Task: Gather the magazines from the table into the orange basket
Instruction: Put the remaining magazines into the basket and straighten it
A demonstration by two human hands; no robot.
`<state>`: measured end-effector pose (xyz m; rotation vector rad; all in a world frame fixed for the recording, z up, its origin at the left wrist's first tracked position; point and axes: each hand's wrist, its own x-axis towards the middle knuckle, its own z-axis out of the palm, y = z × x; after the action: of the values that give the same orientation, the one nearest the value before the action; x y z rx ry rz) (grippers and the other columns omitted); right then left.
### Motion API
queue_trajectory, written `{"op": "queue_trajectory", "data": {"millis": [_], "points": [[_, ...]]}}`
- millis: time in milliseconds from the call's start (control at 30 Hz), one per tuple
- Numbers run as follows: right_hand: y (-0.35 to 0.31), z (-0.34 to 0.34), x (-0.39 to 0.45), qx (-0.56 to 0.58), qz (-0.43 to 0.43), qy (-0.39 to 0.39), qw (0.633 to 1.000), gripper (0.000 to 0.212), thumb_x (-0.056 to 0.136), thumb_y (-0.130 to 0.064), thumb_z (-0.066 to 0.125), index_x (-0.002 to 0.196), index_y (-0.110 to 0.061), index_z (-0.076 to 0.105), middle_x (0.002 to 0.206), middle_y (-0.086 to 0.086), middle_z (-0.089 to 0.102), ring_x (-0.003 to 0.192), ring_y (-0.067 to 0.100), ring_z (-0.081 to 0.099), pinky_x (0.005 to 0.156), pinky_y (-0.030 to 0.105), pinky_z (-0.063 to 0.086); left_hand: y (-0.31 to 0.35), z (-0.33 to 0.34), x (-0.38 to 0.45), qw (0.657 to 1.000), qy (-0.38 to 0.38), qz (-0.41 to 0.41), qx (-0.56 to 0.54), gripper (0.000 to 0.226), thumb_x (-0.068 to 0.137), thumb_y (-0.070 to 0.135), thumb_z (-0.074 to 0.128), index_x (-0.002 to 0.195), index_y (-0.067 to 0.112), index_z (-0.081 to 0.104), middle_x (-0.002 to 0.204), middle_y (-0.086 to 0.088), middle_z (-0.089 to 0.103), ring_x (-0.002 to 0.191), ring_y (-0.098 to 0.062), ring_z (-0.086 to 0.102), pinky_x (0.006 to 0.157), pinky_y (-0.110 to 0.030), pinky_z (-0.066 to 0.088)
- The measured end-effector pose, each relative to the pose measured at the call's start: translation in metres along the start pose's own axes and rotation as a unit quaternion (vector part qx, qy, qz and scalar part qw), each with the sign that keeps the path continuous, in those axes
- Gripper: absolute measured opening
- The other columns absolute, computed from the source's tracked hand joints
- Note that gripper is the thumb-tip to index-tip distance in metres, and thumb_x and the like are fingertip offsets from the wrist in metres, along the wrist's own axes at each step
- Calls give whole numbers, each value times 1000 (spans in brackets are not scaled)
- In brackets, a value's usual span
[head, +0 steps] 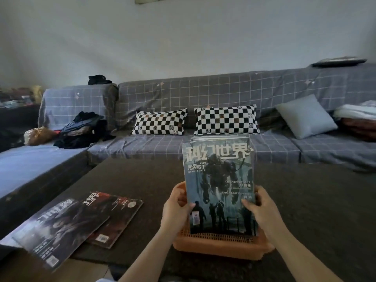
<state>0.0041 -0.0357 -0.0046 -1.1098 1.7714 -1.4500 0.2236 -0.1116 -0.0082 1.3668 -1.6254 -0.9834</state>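
- Both hands are holding an upright stack of magazines (218, 186) at lower centre of the frame: the left hand (176, 208) is pinching the stack's left edge with its thumb on the blue-grey front cover, and the right hand (259, 208) is clamping the right edge the same way, so each grip is closed on the stack.
- The stack is standing on its lower edge inside the orange basket (219, 245), leaning slightly away from the viewer; further spines are showing behind the front cover at its top.
- The basket is sitting on the dark desk (317, 200), close to the near edge.
- Two more magazines are lying flat on the desk at lower left: a dark cover (59, 231) partly overlapping a reddish one (116, 216), well apart from the basket.
- Judged from this, the step in hand is settling the stack into the basket; the next move is likely calling for letting go and reaching left for the two remaining.
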Motion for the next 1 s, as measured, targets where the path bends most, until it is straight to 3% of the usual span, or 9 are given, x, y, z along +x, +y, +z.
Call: {"op": "queue_trajectory", "data": {"millis": [67, 167, 233, 333, 467, 567, 734, 934, 1000], "points": [[8, -1, 3, -82, -15, 19, 996, 48, 87, -21, 64, 131, -27, 46, 126, -2, 59, 111, 20, 56, 73, 26, 47, -4, 4, 1, 999, 12, -6, 41, 35, 85, 19, 70, 89, 46, 48, 92, 12, 68, 79, -4, 65, 66, -31, 59], [15, 0, 2, -151, -30, 48, 987, 60, 86, -23, 65, 139, -30, 39, 128, -4, 59, 110, 18, 59, 57, 6, 36, -8, 5, 6, 997, 30, -7, 73, 22, 84, 18, 71, 93, 34, 58, 93, 9, 69, 78, -5, 66, 67, -30, 60], [16, 1, 2, -174, -36, 64, 982, 61, 86, -23, 66, 139, -30, 38, 124, -5, 61, 102, 15, 62, 49, 3, 35, -8, 6, 7, 995, 40, 3, 87, 16, 83, 19, 73, 91, 27, 62, 90, 10, 69, 77, -3, 66, 67, -30, 60], [16, 3, 0, -212, -49, 75, 973, 58, 84, -21, 67, 137, -24, 44, 116, -2, 66, 89, 10, 64, 51, 2, 34, -8, 9, 3, 993, 44, 17, 111, 22, 80, 20, 75, 80, 32, 56, 87, 10, 66, 80, -4, 63, 68, -29, 58], [17, 7, -1, -235, -64, 87, 966, 47, 83, -17, 69, 128, -16, 54, 102, 1, 70, 56, -4, 43, 49, 5, 32, -10, 10, 3, 992, 50, 14, 118, 27, 78, 19, 76, 79, 32, 52, 88, 11, 63, 81, -3, 60, 64, -19, 49], [16, 7, -1, -242, -60, 96, 964, 47, 83, -18, 69, 128, -16, 54, 103, 2, 69, 61, -2, 43, 51, 6, 32, -10, 10, 4, 992, 50, 11, 113, 26, 79, 19, 76, 79, 30, 52, 85, 12, 62, 77, -1, 60, 59, -15, 45], [14, 9, -1, -238, -61, 107, 963, 50, 83, -18, 69, 130, -15, 52, 109, 3, 68, 82, 13, 63, 58, 11, 37, -10, 10, 5, 993, 42, 16, 109, 25, 80, 21, 75, 79, 31, 52, 88, 12, 62, 80, -2, 61, 65, -19, 50], [17, 9, 1, -226, -55, 120, 965, 54, 83, -16, 69, 133, -13, 49, 118, 6, 64, 95, 20, 64, 64, 18, 42, -11, 11, 4, 993, 54, 30, 97, 23, 82, 22, 73, 79, 34, 54, 86, 15, 62, 78, 1, 61, 61, -15, 47], [19, 9, 2, -206, -51, 120, 970, 54, 83, -15, 69, 132, -14, 48, 114, 5, 65, 89, 15, 62, 63, 17, 44, -11, 11, 4, 993, 62, 36, 94, 23, 82, 23, 73, 77, 35, 54, 82, 17, 61, 75, 3, 60, 60, -12, 44]]}}
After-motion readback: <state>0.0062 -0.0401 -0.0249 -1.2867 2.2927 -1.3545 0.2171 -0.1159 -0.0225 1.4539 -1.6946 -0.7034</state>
